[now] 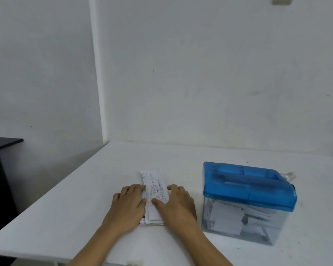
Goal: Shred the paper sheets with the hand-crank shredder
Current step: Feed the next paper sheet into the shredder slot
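The left hand [127,206] and the right hand [178,204] lie on the two sides of a pile of paper sheets [155,186], low in the middle of the frame. The grip of each is wide and loose: fingers along the long edges, thumbs resting on top, nothing pinched. The long axis of the pile runs away from the person. The shredder [246,191], blue on top with cut paper in its clear box, stands at the right of the pile, apart from it, so the right hand is nearer. I judge that a sheet must next travel rightward. The worktop [81,198] is bare between them; its left edge runs near the left hand.
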The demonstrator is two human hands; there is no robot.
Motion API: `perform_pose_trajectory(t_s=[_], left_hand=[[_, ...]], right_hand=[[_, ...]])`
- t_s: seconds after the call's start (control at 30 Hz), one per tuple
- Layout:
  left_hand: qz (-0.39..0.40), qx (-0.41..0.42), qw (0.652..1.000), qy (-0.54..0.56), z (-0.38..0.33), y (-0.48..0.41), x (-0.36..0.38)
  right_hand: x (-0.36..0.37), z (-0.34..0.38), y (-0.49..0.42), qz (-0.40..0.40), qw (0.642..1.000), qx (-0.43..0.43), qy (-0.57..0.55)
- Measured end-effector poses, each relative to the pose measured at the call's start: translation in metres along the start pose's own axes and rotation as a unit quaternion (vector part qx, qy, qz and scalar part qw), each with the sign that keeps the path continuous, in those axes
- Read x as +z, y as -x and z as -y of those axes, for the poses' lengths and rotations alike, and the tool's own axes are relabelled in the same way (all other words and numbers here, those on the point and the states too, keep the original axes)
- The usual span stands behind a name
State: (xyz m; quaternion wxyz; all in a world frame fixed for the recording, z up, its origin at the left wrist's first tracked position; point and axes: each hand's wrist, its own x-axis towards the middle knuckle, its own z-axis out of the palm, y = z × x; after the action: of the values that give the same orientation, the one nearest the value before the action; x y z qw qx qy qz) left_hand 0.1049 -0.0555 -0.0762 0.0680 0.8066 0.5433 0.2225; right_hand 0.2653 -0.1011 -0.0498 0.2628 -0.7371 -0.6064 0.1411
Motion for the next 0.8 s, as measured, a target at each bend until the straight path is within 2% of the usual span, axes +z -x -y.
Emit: perform_pose_trajectory(t_s=[0.33, 0.8], left_hand=[[0.0, -0.001, 1.0, 0.003, 0.0004, -0.0013, 0.0007], [-0.011, 0.004, 1.0, 0.008, -0.0008, -0.0001, 0.0001]], right_hand=[[0.0013, -0.001, -0.0049, -0.007, 0.997, 0.03, -0.068], [-0.0007, -0.0077, -0.007, -0.043, 0.988, 0.019, -0.15]])
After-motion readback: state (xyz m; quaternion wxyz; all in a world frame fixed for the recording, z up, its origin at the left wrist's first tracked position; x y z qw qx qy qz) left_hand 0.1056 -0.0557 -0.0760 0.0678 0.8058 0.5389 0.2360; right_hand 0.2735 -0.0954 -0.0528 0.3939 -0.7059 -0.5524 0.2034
